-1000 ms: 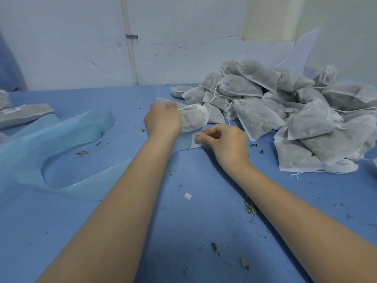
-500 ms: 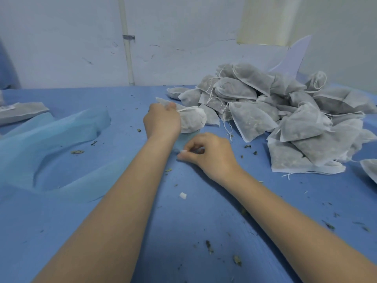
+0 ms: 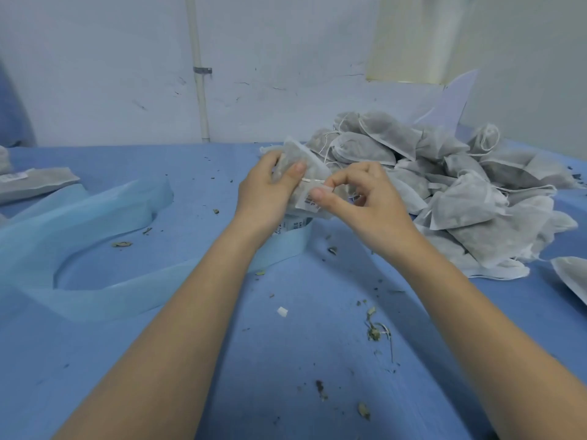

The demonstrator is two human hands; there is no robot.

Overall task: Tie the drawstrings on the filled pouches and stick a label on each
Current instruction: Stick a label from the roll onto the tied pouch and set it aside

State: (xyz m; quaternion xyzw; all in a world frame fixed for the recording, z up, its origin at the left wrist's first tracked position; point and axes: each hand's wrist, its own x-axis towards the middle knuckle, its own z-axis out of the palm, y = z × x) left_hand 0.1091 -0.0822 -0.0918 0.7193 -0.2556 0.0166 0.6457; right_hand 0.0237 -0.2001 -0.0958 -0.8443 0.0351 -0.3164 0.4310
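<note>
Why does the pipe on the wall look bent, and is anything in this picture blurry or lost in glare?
In the head view, the wide-angle lens bows the wall pipe and stretches both forearms; lighting is soft and even, with no glare and only faint shadows. The print on the label that the right hand pinches against the pouch, held by the left hand, is too blurred to read.

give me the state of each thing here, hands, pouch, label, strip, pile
left hand: grips the pouch, lifted off the table
right hand: pinches the label against the pouch
pouch: filled, held up
label: at the pouch's lower part, under the thumb
label strip: curled, lying on the table
pile of pouches: heaped at the right, strings loose
</note>
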